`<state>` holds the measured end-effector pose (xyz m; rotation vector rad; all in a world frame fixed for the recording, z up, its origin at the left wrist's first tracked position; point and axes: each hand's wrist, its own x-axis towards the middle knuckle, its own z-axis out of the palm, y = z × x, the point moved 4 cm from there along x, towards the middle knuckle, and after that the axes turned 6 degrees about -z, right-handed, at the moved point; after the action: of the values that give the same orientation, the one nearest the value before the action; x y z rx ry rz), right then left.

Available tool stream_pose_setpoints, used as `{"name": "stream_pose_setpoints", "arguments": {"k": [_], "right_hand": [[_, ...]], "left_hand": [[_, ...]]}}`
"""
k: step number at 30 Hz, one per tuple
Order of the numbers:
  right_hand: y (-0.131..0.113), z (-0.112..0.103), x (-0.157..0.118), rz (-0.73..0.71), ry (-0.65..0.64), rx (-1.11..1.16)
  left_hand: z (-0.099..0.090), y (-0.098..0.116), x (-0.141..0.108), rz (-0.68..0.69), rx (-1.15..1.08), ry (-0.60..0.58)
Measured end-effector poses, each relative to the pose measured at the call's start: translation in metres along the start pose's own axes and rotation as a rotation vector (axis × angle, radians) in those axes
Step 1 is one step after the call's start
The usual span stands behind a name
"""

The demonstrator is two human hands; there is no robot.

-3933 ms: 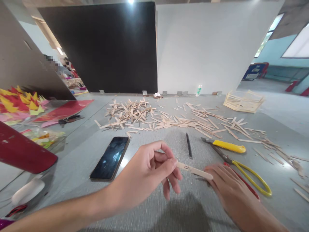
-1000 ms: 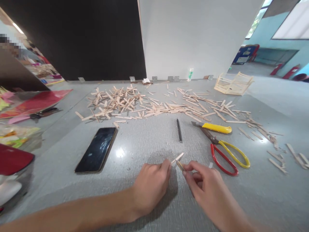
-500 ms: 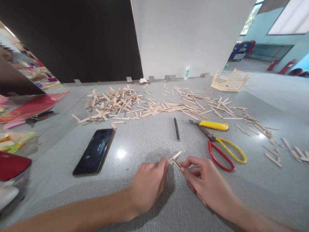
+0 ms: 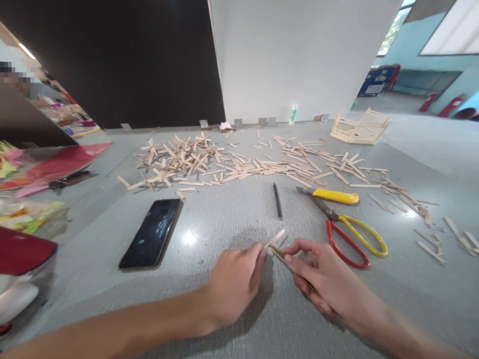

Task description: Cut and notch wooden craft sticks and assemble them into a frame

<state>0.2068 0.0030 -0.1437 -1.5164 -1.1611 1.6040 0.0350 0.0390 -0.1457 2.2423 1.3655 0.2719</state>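
Observation:
My left hand (image 4: 237,281) is closed, its thumb and fingers pinching a small wooden craft stick (image 4: 277,236) whose far end points up and right. Between the thumb and fingers of my right hand (image 4: 324,279) is a slim gold-coloured metal tool (image 4: 279,253); its exact kind is unclear. The tool's tip touches or nearly touches the stick beside my left fingertips. Just beyond the hands lies a dark pen-like rod (image 4: 277,201). To the right are scissors (image 4: 339,218) with one red and one yellow handle, and a yellow utility knife (image 4: 335,196) with its blade out.
A loose pile of craft sticks (image 4: 183,159) spreads across the table's far side. A phone (image 4: 151,234) lies at left, near a red sheet (image 4: 56,167). A small stick-built frame (image 4: 361,128) and a glue stick (image 4: 293,114) stand by the white panel (image 4: 307,60).
The gold tool now shows more of its length, reaching back under my right fingers. The whole view has shifted slightly; my left hand keeps its pinch on the craft stick.

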Motion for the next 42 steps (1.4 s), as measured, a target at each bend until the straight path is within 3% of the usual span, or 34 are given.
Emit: {"name": "stream_pose_setpoints", "arguments": {"k": [17,21,23,26,29,36,42], "right_hand": [[-0.005,0.004,-0.005,-0.169,0.051,-0.101],[-0.006,-0.001,-0.011,-0.361,0.11,-0.207],[-0.007,-0.004,-0.016,-0.467,0.147,-0.264],[-0.012,-0.008,-0.023,-0.599,0.195,-0.307],[-0.018,-0.008,-0.03,-0.684,0.232,-0.372],[-0.018,-0.003,-0.034,-0.528,0.214,-0.316],[-0.015,0.002,-0.035,-0.208,0.181,-0.167]], "left_hand": [[-0.014,0.0,0.0,-0.073,-0.356,0.065],[-0.023,-0.006,0.003,-0.123,-0.419,0.121],[-0.027,-0.003,0.001,-0.128,-0.515,0.096],[-0.029,0.007,-0.004,-0.106,-0.754,-0.032],[-0.03,0.015,-0.009,-0.07,-0.823,-0.097],[-0.029,0.013,-0.011,0.052,-0.612,-0.031],[-0.021,0.006,-0.013,0.113,-0.464,0.02]]}}
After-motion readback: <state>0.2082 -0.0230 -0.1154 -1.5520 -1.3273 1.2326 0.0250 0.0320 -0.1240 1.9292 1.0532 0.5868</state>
